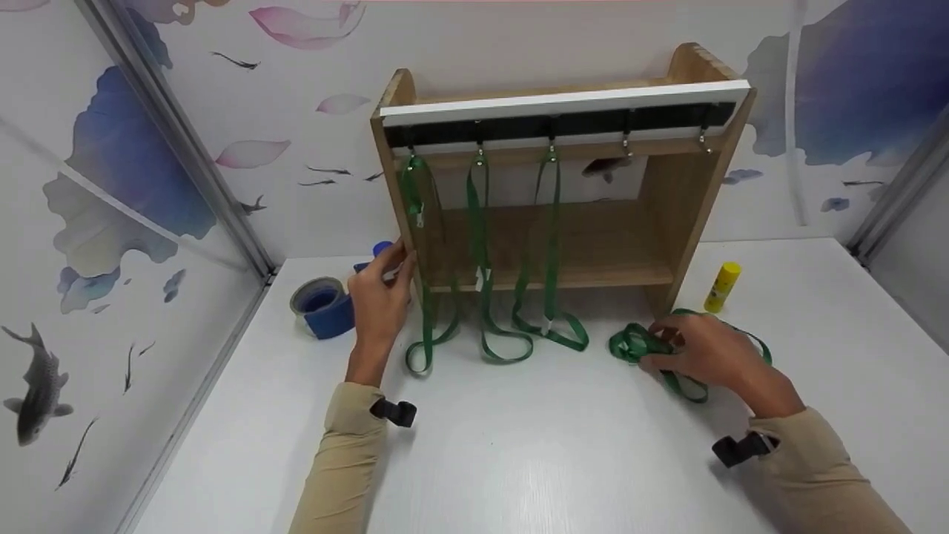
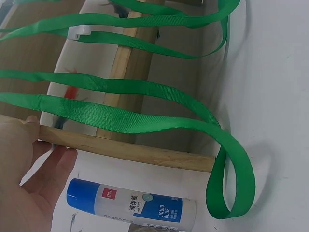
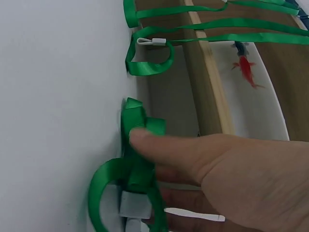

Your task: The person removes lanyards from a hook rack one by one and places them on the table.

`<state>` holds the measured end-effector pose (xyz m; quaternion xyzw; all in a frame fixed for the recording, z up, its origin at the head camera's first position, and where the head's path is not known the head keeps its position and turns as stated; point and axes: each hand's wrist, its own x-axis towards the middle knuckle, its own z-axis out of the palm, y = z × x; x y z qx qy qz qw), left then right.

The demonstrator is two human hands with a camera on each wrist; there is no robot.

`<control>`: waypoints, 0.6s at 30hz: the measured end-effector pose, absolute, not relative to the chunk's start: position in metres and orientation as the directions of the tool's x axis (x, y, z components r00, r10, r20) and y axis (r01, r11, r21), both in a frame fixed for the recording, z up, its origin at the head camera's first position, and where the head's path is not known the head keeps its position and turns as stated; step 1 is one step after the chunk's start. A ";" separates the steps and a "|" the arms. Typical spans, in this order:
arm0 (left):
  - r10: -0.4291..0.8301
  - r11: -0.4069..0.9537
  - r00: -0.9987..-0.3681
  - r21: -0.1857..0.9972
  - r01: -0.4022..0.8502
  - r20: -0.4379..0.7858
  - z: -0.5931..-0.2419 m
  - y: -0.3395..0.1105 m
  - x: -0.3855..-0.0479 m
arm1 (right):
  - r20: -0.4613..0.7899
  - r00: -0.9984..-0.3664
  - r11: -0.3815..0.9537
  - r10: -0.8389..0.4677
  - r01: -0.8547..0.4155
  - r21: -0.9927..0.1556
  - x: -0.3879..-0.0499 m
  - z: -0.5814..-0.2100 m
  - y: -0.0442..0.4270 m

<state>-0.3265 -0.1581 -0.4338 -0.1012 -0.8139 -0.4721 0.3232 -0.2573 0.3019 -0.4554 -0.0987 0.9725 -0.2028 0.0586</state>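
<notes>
A wooden rack (image 1: 660, 185) stands on the white table, with a black strip of hooks (image 1: 519, 127) across its front. Three green lanyards (image 1: 552, 245) hang from the left hooks, their lower loops lying on the tabletop; the two right hooks hold nothing. My left hand (image 1: 382, 297) holds the rack's left side panel by its front edge, thumb and fingers on either side. Down at the rack's right front, my right hand (image 1: 708, 352) pinches a bunched green lanyard (image 3: 135, 169) between thumb and fingers. White plastic fittings show on that lanyard in the right wrist view.
Left of the rack are a blue tape roll (image 1: 330, 315) and a blue-capped liquid glue bottle (image 2: 140, 205). A yellow glue stick (image 1: 723, 287) stands upright to the right. White walls with painted fish and petals enclose the table behind and at the sides.
</notes>
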 end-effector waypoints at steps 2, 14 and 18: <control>-0.144 0.530 -0.771 0.706 0.469 0.620 -0.434 -0.158 -0.326 | -0.045 -0.980 0.902 -0.193 -0.159 -0.402 -0.255 -0.451 0.298; -0.158 0.538 -0.775 0.711 0.453 0.613 -0.435 -0.157 -0.327 | 0.418 -0.902 0.653 -0.107 -0.380 -0.655 -0.259 -0.433 0.211; -0.151 0.535 -0.777 0.711 0.456 0.611 -0.435 -0.157 -0.327 | 0.514 -0.858 0.582 -0.022 -0.429 -0.691 -0.266 -0.430 0.174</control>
